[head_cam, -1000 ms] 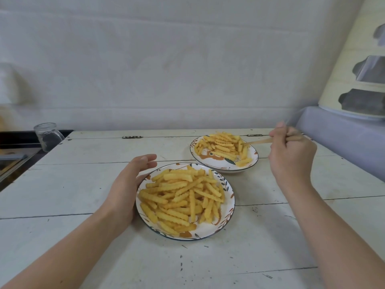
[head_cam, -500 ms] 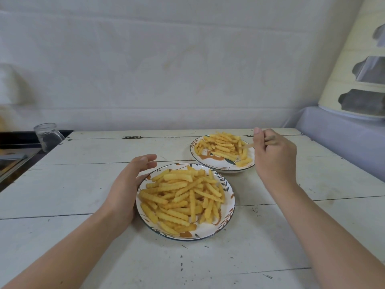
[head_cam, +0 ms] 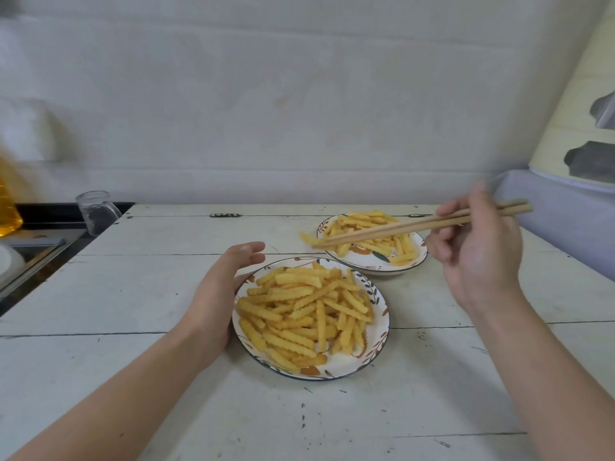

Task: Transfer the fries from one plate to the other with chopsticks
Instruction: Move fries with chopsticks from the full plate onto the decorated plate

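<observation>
Two patterned plates of crinkle fries stand on a white wooden table. The near plate [head_cam: 377, 347] is heaped with fries [head_cam: 306, 314]; my left hand [head_cam: 216, 294] rests against its left rim with straight fingers. The far plate [head_cam: 372, 266] holds a smaller pile of fries [head_cam: 372, 227]. My right hand [head_cam: 479, 247] grips a pair of wooden chopsticks [head_cam: 416, 226] that point left across the far plate. Their tips pinch one fry [head_cam: 307, 237] just past that plate's left rim, above the table.
A glass jar [head_cam: 95, 212] stands at the table's far left corner, beside a dark counter and sink edge. A yellow bottle [head_cam: 8, 197] shows at the left border. A lilac covered surface [head_cam: 565, 221] lies to the right.
My right hand has lifted and swung back to the right, so the chopsticks are now in full view with a fry pinched at their tips. My left hand and both plates have stayed put.
</observation>
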Available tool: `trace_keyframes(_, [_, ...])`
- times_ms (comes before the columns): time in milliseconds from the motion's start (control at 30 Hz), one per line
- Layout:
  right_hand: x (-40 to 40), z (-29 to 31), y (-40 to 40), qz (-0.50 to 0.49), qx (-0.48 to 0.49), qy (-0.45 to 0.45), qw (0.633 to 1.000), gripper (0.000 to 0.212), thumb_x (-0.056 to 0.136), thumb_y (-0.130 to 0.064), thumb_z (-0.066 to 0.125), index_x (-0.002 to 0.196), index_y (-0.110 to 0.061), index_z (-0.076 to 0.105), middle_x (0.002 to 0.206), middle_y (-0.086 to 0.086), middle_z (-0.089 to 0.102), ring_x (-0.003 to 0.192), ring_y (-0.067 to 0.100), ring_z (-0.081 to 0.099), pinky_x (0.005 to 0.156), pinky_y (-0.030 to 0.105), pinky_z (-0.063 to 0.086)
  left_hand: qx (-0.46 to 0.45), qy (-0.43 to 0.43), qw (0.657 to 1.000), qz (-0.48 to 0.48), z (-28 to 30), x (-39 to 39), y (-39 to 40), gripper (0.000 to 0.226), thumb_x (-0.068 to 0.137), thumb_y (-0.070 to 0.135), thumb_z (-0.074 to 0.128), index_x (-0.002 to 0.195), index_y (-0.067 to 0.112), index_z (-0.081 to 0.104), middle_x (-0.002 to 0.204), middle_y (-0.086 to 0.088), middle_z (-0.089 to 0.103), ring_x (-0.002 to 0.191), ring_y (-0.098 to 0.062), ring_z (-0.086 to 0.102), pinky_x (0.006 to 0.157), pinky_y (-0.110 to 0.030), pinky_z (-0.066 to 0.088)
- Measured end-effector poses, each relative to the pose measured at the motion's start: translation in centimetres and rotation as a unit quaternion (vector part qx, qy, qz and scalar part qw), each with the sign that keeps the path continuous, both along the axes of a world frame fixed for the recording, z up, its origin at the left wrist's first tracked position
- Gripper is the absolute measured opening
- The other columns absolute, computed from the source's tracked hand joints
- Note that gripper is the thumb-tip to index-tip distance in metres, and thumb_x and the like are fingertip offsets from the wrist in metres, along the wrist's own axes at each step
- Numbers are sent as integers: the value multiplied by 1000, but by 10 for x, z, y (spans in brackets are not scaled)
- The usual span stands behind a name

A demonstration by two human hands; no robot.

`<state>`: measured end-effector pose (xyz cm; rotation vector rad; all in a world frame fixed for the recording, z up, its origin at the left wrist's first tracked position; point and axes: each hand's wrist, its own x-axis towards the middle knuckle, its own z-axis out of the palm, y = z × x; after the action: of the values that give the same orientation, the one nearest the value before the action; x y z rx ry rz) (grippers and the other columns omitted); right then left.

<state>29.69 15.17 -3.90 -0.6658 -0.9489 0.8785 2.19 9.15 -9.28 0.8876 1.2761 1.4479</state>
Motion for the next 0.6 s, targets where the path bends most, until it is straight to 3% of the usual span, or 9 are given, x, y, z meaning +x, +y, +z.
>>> trace_keyframes(67, [-11, -5, -2, 53, -7, -10, 999, 61, 107, -37, 42, 54, -18, 64, 49, 4, 41, 37, 16, 31, 44, 25, 21, -1, -2, 1000, 1, 0, 0, 0, 31, 106, 38, 51, 118, 31, 78, 130, 6, 71, 123, -19, 66, 104, -47, 54])
trace_keyframes(200, [-30, -16, -4, 113, 9, -70, 991, 51, 99, -48, 45, 62, -20, 67, 53, 6, 43, 40, 18, 35, 46, 28, 21, -7, -30, 999, 12, 3, 0, -1, 33, 105, 35, 50, 123, 26, 76, 132, 2, 69, 118, -21, 69, 90, -42, 56])
trace_keyframes(367, [-36, -20, -3, 146, -18, -111, 983, 46, 93, -48, 49, 65, -18, 68, 54, 8, 39, 42, 17, 31, 46, 26, 24, -21, -45, 998, 28, 4, -2, 0, 35, 105, 39, 51, 122, 24, 76, 133, 0, 70, 118, -25, 68, 96, -45, 55])
trace_keyframes(500, [-25, -17, 4, 69, -57, -48, 995, 49, 106, -35, 46, 66, -14, 66, 53, 7, 38, 40, 17, 31, 47, 26, 23, -29, -43, 997, 50, 5, -3, 3, 33, 105, 41, 51, 119, 25, 76, 130, 2, 71, 117, -18, 69, 91, -40, 55])
trace_keyframes(600, [-12, -10, 11, -42, -59, -103, 992, 44, 106, -32, 47, 70, -14, 66, 55, 7, 43, 40, 18, 37, 44, 24, 27, -33, -22, 997, 65, 6, -4, 2, 33, 107, 41, 49, 118, 25, 75, 130, 2, 71, 117, -17, 68, 82, -36, 53])
